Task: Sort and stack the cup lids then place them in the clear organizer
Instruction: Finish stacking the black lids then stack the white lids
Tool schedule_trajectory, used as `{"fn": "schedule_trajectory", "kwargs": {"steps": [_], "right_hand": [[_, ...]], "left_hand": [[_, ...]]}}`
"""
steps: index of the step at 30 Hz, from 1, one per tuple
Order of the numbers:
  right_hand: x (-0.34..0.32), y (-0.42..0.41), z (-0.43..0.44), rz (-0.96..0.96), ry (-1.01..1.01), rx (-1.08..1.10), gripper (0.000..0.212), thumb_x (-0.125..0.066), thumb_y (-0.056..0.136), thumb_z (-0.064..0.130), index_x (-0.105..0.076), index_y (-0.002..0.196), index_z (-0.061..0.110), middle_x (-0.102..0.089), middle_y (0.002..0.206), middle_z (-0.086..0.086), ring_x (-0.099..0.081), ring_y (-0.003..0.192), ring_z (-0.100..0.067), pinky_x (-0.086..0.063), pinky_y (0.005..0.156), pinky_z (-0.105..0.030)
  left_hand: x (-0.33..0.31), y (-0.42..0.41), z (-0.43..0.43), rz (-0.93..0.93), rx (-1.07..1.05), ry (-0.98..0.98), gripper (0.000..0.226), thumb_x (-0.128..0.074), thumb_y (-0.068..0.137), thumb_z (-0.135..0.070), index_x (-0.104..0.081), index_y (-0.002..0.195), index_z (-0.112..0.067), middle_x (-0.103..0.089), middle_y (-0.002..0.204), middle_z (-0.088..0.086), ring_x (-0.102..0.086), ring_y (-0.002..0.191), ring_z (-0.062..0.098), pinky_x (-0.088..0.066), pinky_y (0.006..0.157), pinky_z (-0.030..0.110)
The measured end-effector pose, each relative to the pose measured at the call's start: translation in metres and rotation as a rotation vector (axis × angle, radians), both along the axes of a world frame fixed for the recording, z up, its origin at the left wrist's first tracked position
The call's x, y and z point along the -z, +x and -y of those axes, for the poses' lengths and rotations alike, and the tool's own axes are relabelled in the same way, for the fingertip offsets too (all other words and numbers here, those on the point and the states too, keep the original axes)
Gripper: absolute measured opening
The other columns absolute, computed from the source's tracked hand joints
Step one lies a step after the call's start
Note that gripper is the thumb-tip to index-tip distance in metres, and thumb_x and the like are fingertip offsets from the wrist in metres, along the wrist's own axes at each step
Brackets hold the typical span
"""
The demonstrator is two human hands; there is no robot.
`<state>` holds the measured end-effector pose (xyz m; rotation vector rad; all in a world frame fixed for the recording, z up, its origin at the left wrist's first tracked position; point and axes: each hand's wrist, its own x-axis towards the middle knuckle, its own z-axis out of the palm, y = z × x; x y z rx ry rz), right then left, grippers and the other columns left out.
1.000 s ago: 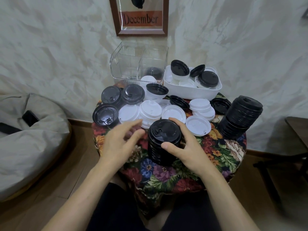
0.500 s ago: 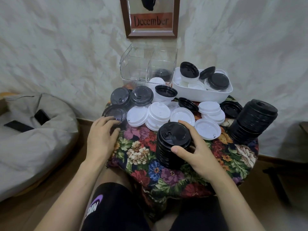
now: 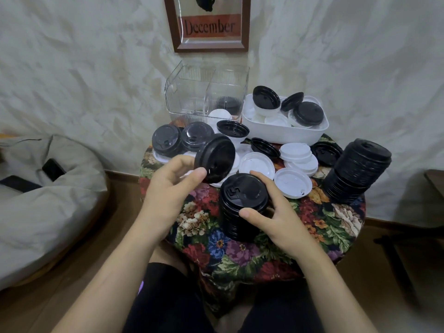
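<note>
My left hand (image 3: 169, 186) pinches a single black lid (image 3: 214, 158), tilted and raised above the table, just left of a black lid stack (image 3: 242, 205). My right hand (image 3: 274, 212) grips that stack from the right, thumb on its front and fingers around its far side. The clear organizer (image 3: 206, 92) stands at the back of the table against the wall, with dark lids showing through its right compartment. Loose white lids (image 3: 256, 163) and black lids (image 3: 165, 143) lie scattered between the organizer and my hands.
A white tub (image 3: 286, 132) holding mixed black and white lids sits at the back right. A tall leaning stack of black lids (image 3: 358, 171) stands at the table's right edge. The small round table has a floral cloth (image 3: 240, 251). A grey beanbag (image 3: 45, 193) lies on the left.
My left hand reached to the black lid at the table's left edge, picked it up and brought it up toward the stack. My right hand stayed on the stack.
</note>
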<state>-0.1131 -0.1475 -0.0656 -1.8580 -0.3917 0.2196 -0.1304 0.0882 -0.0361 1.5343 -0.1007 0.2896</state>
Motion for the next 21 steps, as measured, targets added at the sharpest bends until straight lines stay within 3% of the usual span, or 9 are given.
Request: {"fn": "schedule_trajectory", "kwargs": {"steps": [3,6,13,16,21], "right_hand": [[-0.001,0.0,0.0,-0.002,0.004,0.001,0.069,-0.078,0.082,0.044,-0.042,0.14,0.055,-0.058,0.128,0.04,-0.056,0.123,0.012,-0.044,0.095,-0.007],[0.0,0.0,0.001,-0.002,0.001,0.003,0.07,-0.079,0.082,0.044,-0.042,0.14,0.055,-0.058,0.128,0.04,-0.056,0.123,0.011,-0.044,0.096,-0.007],[0.002,0.001,0.001,0.007,0.005,0.002,0.074,-0.08,0.08,0.045,-0.041,0.143,0.054,-0.057,0.132,0.038,-0.055,0.127,0.009,-0.043,0.1,-0.011],[0.0,0.0,0.001,0.007,0.01,0.0,0.072,-0.079,0.08,0.044,-0.041,0.14,0.055,-0.056,0.13,0.042,-0.054,0.126,0.013,-0.042,0.098,-0.007],[0.0,0.0,0.001,0.008,0.019,-0.016,0.075,-0.08,0.083,0.041,-0.039,0.145,0.052,-0.054,0.135,0.041,-0.051,0.129,0.013,-0.041,0.1,-0.007]], "left_hand": [[-0.001,0.002,0.013,-0.109,0.055,-0.234,0.004,-0.074,0.092,-0.025,-0.073,0.094,-0.022,-0.078,0.103,0.01,-0.075,0.098,0.028,-0.061,0.086,0.035],[-0.003,0.005,0.014,-0.176,0.035,-0.383,0.019,-0.064,0.09,-0.021,-0.062,0.105,-0.011,-0.079,0.103,0.01,-0.077,0.095,0.025,-0.063,0.086,0.036],[-0.006,0.006,0.011,-0.226,0.021,-0.515,0.033,-0.058,0.099,-0.012,-0.057,0.132,-0.02,-0.078,0.114,0.007,-0.078,0.093,0.023,-0.063,0.077,0.032],[-0.004,0.005,0.015,-0.235,0.067,-0.478,0.038,-0.054,0.104,-0.011,-0.056,0.14,-0.023,-0.077,0.118,0.007,-0.076,0.097,0.02,-0.062,0.08,0.03],[0.007,0.007,0.024,-0.24,-0.002,-0.114,0.03,-0.064,0.101,-0.024,-0.072,0.127,-0.036,-0.076,0.119,-0.001,-0.07,0.106,0.015,-0.051,0.096,0.039]]}}
